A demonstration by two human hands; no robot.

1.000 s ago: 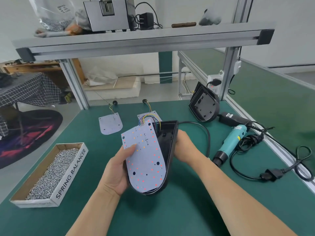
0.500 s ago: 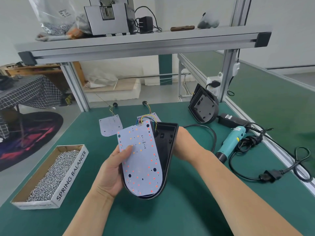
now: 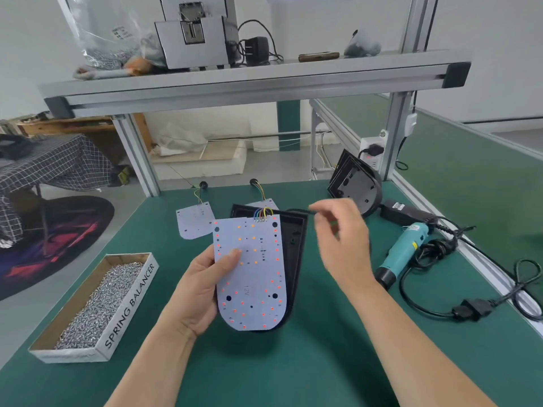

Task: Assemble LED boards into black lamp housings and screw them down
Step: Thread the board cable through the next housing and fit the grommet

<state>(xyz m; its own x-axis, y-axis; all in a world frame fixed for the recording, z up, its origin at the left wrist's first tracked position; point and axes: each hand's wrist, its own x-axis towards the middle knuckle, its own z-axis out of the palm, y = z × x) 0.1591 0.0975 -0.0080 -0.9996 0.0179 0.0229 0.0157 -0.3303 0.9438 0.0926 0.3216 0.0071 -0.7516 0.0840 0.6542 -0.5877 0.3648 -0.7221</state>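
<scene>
Right hand (image 3: 342, 248) has let go of the black housing (image 3: 293, 245) since half a second ago. It's now up in the air just right of it, motion-blurred, fingers loosely bent. A thin black cable (image 3: 296, 210) runs from the housing's top edge toward those fingertips, but I honestly can't tell if it's pinching the cable or holding nothing.

Left hand (image 3: 202, 292) is doing all the carrying now. Its thumb is pressed on the face of the LED board (image 3: 252, 277) and the palm wraps the left edge, so board and housing are held up together above the tabletop (image 3: 293, 362). The board sits over the left side of the housing and hides most of it, leaving a strip of the interior showing on the right. Coloured wires (image 3: 263, 214) loop off the board's top edge.

Containers: the open cardboard box (image 3: 129, 301) marked SPRING BALANCER sits on the left of the tabletop, filled with a heap of small silver screws (image 3: 97, 301). On the shelf (image 3: 235, 83) above there's a clear plastic bag (image 3: 102, 39) with something grey piled in the bottom, too blurry to call.

Two spare boards (image 3: 194, 221) lie flat at the back of the tabletop, one of them mostly hidden behind the held housing. A second housing (image 3: 357, 186) leans upright at the back right, and the teal screwdriver (image 3: 405, 248) lies near it with its cord.
</scene>
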